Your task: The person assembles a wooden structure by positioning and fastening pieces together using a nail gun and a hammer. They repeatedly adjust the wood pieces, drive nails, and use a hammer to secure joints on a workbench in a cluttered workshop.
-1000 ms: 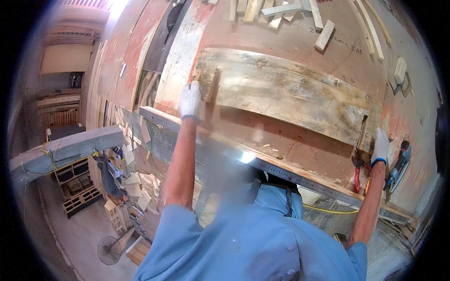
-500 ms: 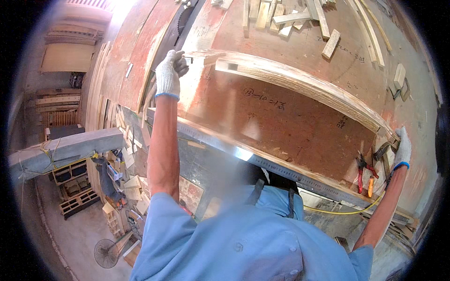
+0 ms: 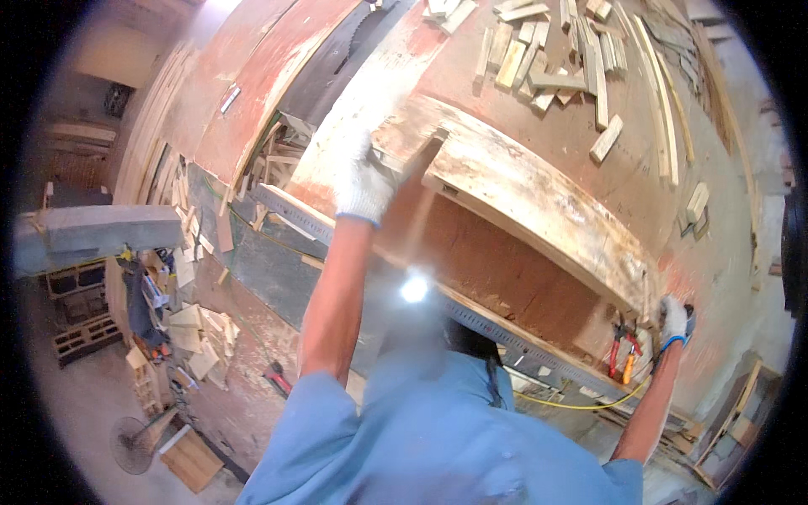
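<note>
A long, pale wooden board with stained patches lies across the reddish worktable, its broad face showing and a notch near its left end. My left hand, in a white knitted glove, is closed at that left end; glare blurs its fingers. At the far right end, my gloved right hand is closed about the board's tip, its fingers partly hidden. Next to this hand lie red-handled pliers and an orange-handled tool.
A steel ruler edge runs along the table's near side. Loose wood offcuts lie at the back, with long strips to their right. A toothed saw blade shows in a dark slot at upper left. A fan stands at lower left.
My left hand has moved right and nearer with the board's end. The board has tipped, so more of its broad face shows. My view has shifted too.
</note>
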The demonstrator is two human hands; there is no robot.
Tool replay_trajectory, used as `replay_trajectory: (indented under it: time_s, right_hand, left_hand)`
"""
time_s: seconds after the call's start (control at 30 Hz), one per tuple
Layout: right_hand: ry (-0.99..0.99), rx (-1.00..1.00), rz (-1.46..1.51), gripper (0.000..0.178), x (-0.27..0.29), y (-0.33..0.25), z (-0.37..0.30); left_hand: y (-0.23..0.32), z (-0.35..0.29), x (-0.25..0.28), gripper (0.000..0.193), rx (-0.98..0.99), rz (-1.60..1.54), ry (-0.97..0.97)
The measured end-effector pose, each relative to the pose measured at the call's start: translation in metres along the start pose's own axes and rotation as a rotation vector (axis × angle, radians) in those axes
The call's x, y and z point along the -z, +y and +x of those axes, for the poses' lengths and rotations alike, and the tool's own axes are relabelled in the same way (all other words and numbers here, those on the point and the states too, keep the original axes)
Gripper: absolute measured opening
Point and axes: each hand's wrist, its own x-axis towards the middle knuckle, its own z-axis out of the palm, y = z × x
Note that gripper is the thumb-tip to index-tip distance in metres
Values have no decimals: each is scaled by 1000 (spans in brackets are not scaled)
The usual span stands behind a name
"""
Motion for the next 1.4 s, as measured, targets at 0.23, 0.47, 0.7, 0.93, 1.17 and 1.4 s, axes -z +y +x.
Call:
replay_trajectory:
  time_s: [0.23, 0.47, 0.7, 0.93, 1.17, 1.4]
  right_hand:
    - [253, 156, -245, 37, -52, -9, -20]
    - [687, -34, -666, 80, -95, -58, -50]
    - [469, -214, -312, 62, -93, -70, -68]
    - [410, -226, -355, 45, -92, -80, -76]
    - [0, -16, -1033, 34, -83, -41, -74]
    - [341, -224, -535, 46, -56, -36, -106]
  left_hand:
    - [39, -92, -69, 50, -125, 458, -25]
    - [66, -194, -151, 74, -457, 1058, -220]
    - [65, -228, -168, 81, -464, 904, -294]
    - [63, -226, -157, 85, -583, 940, -276]
    - [84, -199, -93, 76, -168, 986, -179]
    - [98, -189, 93, 56, 233, 626, 187]
